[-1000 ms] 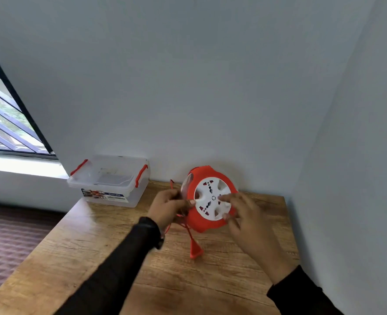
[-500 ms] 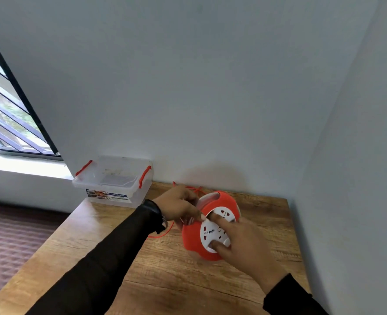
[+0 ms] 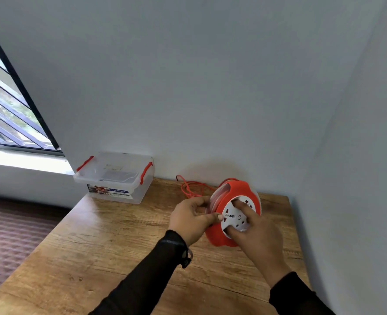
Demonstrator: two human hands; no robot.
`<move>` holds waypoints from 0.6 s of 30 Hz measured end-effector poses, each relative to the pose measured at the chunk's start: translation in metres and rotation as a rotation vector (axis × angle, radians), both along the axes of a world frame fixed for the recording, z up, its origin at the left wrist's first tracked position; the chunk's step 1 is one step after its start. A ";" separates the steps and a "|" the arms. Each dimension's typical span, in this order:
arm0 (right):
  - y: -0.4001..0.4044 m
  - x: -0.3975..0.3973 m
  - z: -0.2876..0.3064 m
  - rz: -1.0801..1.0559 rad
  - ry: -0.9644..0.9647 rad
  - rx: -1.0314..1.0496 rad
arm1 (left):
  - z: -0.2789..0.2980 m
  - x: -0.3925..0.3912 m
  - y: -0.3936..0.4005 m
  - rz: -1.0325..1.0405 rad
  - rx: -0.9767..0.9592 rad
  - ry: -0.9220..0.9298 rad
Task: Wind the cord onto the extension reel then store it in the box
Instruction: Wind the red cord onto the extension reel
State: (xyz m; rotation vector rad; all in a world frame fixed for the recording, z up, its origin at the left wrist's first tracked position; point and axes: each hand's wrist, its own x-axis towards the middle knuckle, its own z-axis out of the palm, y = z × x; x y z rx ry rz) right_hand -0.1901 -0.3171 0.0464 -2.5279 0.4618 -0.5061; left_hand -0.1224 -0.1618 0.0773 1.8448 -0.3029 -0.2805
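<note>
Now both hands on the reel (image 3: pixel 231 214), tilted on the table (image 3: pixel 124 246).
Left hand (image 3: pixel 191 218) grips its rim; right hand (image 3: pixel 254 233) fingers curl into the white face, probably gripping; loose cord (image 3: pixel 191 188) behind.

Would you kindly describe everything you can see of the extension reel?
The extension reel is a red plastic drum with a scalloped rim and a white socket face. It stands tilted on the wooden table near the wall. The left hand grips its left edge; the right hand has fingers on the white face. Loose cord trails behind.
</note>
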 end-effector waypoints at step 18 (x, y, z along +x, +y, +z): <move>-0.037 0.017 0.017 0.054 0.064 0.311 | -0.034 -0.027 -0.019 0.294 -0.339 -0.058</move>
